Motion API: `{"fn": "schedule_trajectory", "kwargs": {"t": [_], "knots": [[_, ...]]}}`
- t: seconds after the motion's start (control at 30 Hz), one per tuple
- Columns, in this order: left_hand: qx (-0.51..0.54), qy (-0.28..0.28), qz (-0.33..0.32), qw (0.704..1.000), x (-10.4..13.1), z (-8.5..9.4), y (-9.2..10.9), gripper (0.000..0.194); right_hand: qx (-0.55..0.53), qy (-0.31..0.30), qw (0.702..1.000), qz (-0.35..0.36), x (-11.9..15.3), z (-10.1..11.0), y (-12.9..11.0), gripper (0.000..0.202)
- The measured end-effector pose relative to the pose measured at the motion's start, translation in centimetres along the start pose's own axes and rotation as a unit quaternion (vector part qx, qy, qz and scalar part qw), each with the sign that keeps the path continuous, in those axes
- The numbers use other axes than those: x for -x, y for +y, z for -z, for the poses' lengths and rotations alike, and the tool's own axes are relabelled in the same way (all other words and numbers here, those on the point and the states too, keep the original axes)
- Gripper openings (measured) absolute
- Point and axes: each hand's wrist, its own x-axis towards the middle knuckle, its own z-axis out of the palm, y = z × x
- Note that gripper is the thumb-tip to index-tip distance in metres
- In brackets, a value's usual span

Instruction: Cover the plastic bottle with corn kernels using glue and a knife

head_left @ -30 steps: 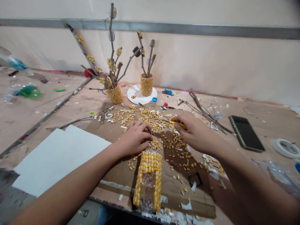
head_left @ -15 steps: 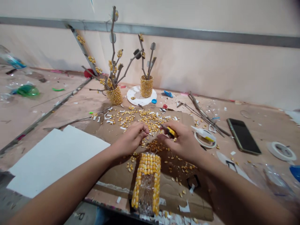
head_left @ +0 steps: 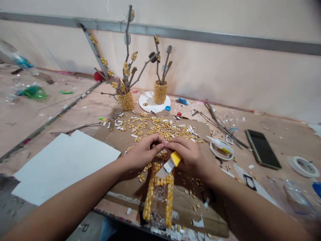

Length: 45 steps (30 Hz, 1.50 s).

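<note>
My left hand (head_left: 145, 150) has its thumb and forefinger pinched together, meeting the fingertips of my right hand (head_left: 192, 155) above the loose corn kernels (head_left: 163, 127). Whatever lies in the left pinch is too small to make out. Tucked in my right hand is a yellow utility knife (head_left: 176, 158), its flat silvery end pointing down and toward me. Just below my hands lies a clear plastic cylinder (head_left: 159, 201) partly covered in rows of kernels, with a bare strip facing up. A pale patch near the knife's tip overlaps its far end. Brown cardboard (head_left: 120, 140) lies underneath.
Two kernel-covered pots (head_left: 125, 101) with twigs stand at the back, one on a white disc (head_left: 147, 106). White sheets (head_left: 65, 164) lie left. On the right are dry sticks (head_left: 220, 125), a tape roll (head_left: 222, 152), a phone (head_left: 263, 149) and another roll (head_left: 304, 166).
My hands have come together at the fingertips, the right moving left and toward me. The knife has turned, so its silvery end now points down over the cylinder. The view has shifted slightly.
</note>
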Motion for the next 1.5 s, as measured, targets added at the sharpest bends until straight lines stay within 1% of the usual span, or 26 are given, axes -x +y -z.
{"fn": "schedule_trajectory", "kwargs": {"t": [0.07, 0.17, 0.27, 0.3, 0.37, 0.43, 0.5, 0.53, 0.67, 0.77, 0.87, 1.07, 1.2, 1.5], "knots": [[0.052, 0.004, 0.012, 0.999, 0.2, -0.1, 0.3, 0.022, 0.007, 0.019, 1.0, 0.006, 0.1, -0.3, -0.1, 0.022], [0.127, 0.005, 0.039, 0.991, 0.5, -0.1, 0.5, 0.028, 0.007, 0.031, 0.999, -0.005, 0.0, -0.5, -0.4, 0.021], [0.176, 0.029, 0.059, 0.982, 0.7, -0.4, 0.7, 0.031, 0.036, 0.023, 0.997, -0.06, -0.2, -0.2, -0.7, 0.01], [0.187, 0.038, 0.061, 0.98, 0.8, -0.5, 0.7, 0.031, 0.059, 0.009, 0.994, -0.087, -0.3, 0.1, -0.7, 0.011], [0.207, 0.052, 0.061, 0.975, 0.9, -0.6, 0.8, 0.031, 0.106, -0.032, 0.985, -0.132, -0.4, 0.6, -0.7, 0.026], [0.226, 0.062, 0.06, 0.97, 1.0, -0.8, 0.9, 0.031, 0.126, -0.064, 0.979, -0.15, -0.4, 1.0, -0.7, 0.046], [0.246, 0.062, 0.062, 0.965, 1.2, -0.9, 1.0, 0.033, 0.117, -0.085, 0.977, -0.154, -0.4, 1.2, -0.7, 0.063], [0.252, 0.058, 0.064, 0.964, 1.3, -1.0, 1.1, 0.035, 0.113, -0.093, 0.977, -0.158, -0.4, 1.3, -0.7, 0.068], [0.265, 0.041, 0.077, 0.96, 1.6, -1.2, 1.1, 0.04, 0.114, -0.107, 0.974, -0.164, -0.4, 1.2, -0.8, 0.075], [0.271, 0.046, 0.086, 0.958, 1.8, -1.3, 1.1, 0.041, 0.125, -0.112, 0.973, -0.157, -0.5, 1.3, -0.8, 0.076], [0.271, 0.051, 0.078, 0.958, 1.8, -1.4, 1.1, 0.04, 0.136, -0.12, 0.972, -0.149, -0.4, 1.3, -0.7, 0.076], [0.281, 0.047, 0.069, 0.956, 2.0, -1.4, 1.0, 0.036, 0.14, -0.098, 0.977, -0.126, -0.2, 1.2, -0.6, 0.073], [0.283, 0.042, 0.079, 0.955, 2.0, -1.4, 1.0, 0.034, 0.131, -0.089, 0.979, -0.124, -0.1, 1.2, -0.5, 0.07], [0.291, 0.038, 0.09, 0.952, 2.0, -1.5, 1.1, 0.034, 0.132, -0.115, 0.975, -0.138, 0.1, 1.1, -0.4, 0.069]]}}
